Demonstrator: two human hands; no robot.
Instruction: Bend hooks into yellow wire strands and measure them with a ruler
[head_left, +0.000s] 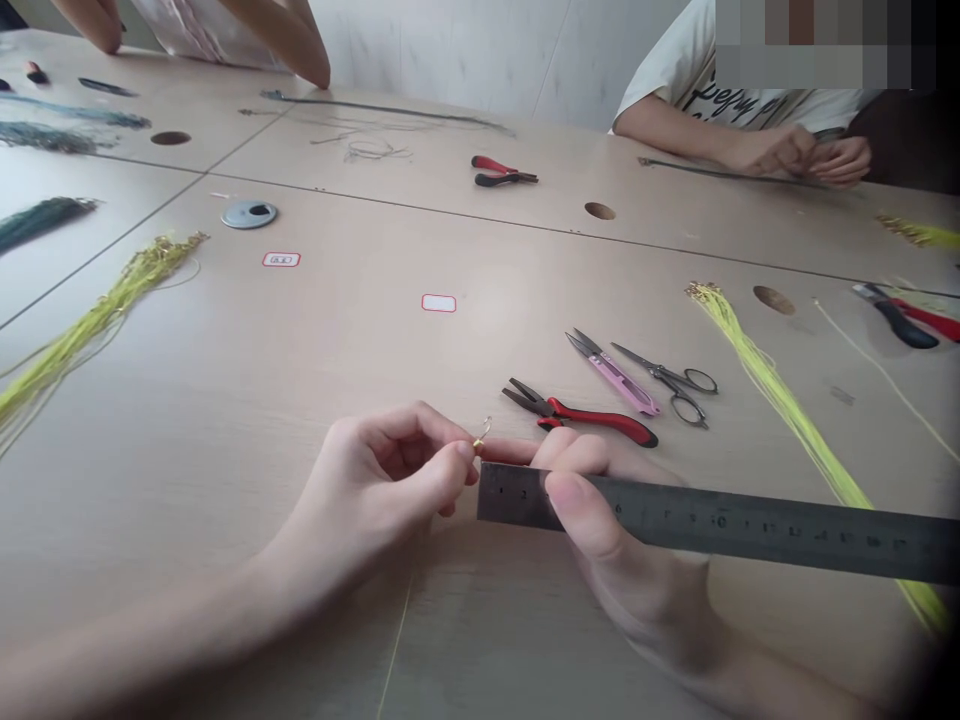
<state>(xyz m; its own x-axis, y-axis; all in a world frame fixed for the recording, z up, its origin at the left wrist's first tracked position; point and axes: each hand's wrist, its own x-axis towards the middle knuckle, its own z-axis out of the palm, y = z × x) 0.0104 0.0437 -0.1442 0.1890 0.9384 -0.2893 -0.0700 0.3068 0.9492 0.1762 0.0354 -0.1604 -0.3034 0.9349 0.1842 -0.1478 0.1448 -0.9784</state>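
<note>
My left hand (397, 475) pinches a small gold clasp (480, 442) between thumb and fingertips. A thin yellow cord (396, 640) runs down from below that hand to the bottom of the view. My right hand (600, 500) grips a steel ruler (750, 522), thumb on its near face and fingers behind. The ruler's left end lies close to the clasp, and its other end reaches the right edge. Just beyond my right hand are red-handled pliers (600, 418), pink thread snips (619, 380) and dark scissors (667, 378).
Yellow cord bundles lie at left (97, 315) and right (772, 385). Farther off are a grey disc (241, 214), two labels, more pliers (499, 172) and dark green cords. Two people sit across the table (337, 300); one person's hands (810, 155) hold a cord.
</note>
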